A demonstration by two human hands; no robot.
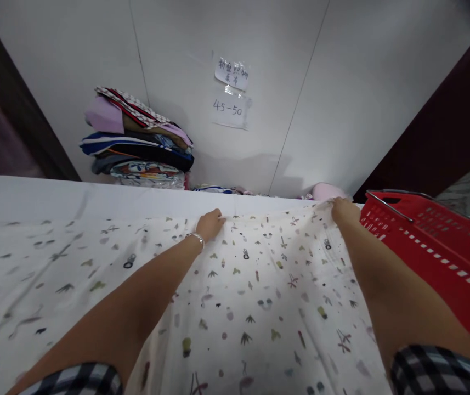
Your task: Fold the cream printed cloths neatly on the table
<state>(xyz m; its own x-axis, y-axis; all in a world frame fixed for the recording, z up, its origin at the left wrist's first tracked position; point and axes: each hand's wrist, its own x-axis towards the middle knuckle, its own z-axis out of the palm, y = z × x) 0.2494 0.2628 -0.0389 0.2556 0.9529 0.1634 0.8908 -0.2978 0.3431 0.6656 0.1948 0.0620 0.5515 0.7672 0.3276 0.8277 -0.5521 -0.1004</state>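
Observation:
A white printed cloth [255,280] with small plant and sunglasses motifs lies spread over a white table and runs off the near side of the view. My left hand [210,225], with a bracelet at the wrist, pinches the cloth's far edge near the middle. At the far right corner my right hand [344,211] grips the same edge and holds it slightly raised. Between the two hands the edge is drawn fairly straight, while soft folds run down the cloth below.
Behind the table's bare far strip [103,200] stands a stack of folded fabrics [140,142] at the left. A red plastic basket [432,258] with a metal handle is close by my right arm. Paper signs [230,109] are taped to the wall.

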